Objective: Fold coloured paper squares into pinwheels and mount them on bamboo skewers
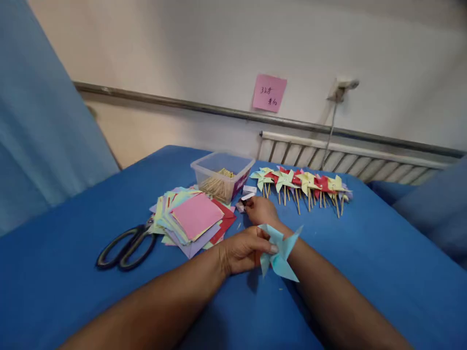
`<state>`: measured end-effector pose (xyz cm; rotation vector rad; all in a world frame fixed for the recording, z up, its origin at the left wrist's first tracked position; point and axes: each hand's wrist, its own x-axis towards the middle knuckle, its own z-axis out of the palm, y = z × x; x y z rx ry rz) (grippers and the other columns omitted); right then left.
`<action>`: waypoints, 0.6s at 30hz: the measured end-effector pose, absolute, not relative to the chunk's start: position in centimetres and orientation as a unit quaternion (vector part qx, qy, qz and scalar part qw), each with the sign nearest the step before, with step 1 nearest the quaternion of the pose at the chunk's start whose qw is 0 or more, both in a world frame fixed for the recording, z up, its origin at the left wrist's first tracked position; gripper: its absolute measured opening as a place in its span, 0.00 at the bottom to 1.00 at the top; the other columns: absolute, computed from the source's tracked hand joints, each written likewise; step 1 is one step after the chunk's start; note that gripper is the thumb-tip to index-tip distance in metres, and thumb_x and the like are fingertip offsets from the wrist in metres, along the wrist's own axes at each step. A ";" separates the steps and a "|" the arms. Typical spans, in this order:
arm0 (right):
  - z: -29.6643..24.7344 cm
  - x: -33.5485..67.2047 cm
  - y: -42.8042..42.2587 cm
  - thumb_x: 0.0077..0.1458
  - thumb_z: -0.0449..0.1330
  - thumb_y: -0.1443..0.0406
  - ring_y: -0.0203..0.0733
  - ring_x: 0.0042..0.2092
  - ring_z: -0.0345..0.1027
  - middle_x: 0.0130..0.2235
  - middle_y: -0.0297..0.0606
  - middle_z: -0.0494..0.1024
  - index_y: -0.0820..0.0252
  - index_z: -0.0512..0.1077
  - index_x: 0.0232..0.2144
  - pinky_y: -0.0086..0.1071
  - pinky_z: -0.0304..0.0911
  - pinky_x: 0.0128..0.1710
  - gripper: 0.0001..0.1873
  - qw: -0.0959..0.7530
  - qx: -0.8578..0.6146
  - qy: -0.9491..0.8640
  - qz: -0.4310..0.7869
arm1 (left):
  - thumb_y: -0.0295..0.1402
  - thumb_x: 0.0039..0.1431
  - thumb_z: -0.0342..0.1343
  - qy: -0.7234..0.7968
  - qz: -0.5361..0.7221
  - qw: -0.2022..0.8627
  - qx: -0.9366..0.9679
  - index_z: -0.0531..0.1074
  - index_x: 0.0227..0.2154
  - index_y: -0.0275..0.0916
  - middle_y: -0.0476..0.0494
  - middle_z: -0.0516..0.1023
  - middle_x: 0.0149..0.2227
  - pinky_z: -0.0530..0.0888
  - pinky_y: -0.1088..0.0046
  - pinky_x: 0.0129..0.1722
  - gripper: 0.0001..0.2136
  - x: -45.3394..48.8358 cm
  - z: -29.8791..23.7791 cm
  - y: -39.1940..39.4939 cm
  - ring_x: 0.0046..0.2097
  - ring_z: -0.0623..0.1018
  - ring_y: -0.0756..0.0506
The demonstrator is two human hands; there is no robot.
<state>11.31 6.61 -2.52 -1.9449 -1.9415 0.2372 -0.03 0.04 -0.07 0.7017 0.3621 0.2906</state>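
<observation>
At the left, on the blue cover (69, 272), a pair of dark-handled scissors (132, 245) lies with its blades hidden at the edge of a loose stack of coloured paper squares (199, 214), pink uppermost. Just behind the stack stands a clear plastic tub (207, 176) holding thin wooden sticks (215, 186). In front, the left hand (242, 250) pinches a light blue pinwheel (280, 262) between thumb and fingers, its blades spread before the right forearm. Beyond it, the right hand (261, 211) reaches to a small white packet (249, 190) beside the tub; whether its fingertips grip anything, I cannot tell. Farther right, a row of coloured pinwheels on sticks (307, 181) lies near the wall.
</observation>
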 end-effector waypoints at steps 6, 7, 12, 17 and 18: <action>-2.2 10.8 5.9 0.58 0.52 0.65 0.44 0.40 0.70 0.40 0.44 0.77 0.59 0.75 0.36 0.33 0.59 0.37 0.12 0.227 -0.681 -0.693 0.071 | 0.22 0.36 0.67 0.168 0.139 0.913 0.345 0.76 0.31 0.31 0.43 0.81 0.30 0.74 0.74 0.38 0.14 -0.1 -0.3 0.2 0.31 0.79 0.48; -2.2 10.7 5.9 0.58 0.52 0.65 0.44 0.40 0.70 0.40 0.44 0.77 0.59 0.75 0.36 0.33 0.59 0.38 0.11 0.236 -0.679 -0.691 0.072 | 0.22 0.36 0.67 0.167 0.137 0.914 0.344 0.76 0.31 0.31 0.43 0.80 0.29 0.74 0.74 0.38 0.14 -0.1 -0.3 0.1 0.32 0.79 0.48; -2.9 10.8 6.4 0.57 0.53 0.65 0.44 0.40 0.69 0.38 0.45 0.76 0.61 0.73 0.34 0.34 0.60 0.40 0.09 0.292 -0.679 -0.668 0.088 | 0.22 0.36 0.66 0.167 0.135 0.913 0.347 0.76 0.31 0.31 0.42 0.80 0.29 0.74 0.74 0.37 0.14 -0.1 -0.3 0.1 0.31 0.79 0.48; -4.0 11.2 7.0 0.59 0.51 0.64 0.40 0.37 0.71 0.34 0.38 0.77 0.59 0.69 0.33 0.31 0.62 0.38 0.08 0.373 -0.667 -0.633 0.123 | 0.22 0.37 0.66 0.175 0.141 0.910 0.348 0.77 0.31 0.31 0.43 0.80 0.28 0.74 0.74 0.37 0.13 -0.2 -0.2 0.2 0.31 0.79 0.48; -4.2 11.3 7.1 0.60 0.49 0.64 0.38 0.35 0.71 0.32 0.37 0.77 0.59 0.68 0.34 0.30 0.63 0.36 0.09 0.387 -0.664 -0.626 0.134 | 0.22 0.37 0.66 0.176 0.144 0.909 0.350 0.77 0.31 0.31 0.43 0.80 0.28 0.74 0.74 0.37 0.13 -0.2 -0.2 0.2 0.31 0.79 0.48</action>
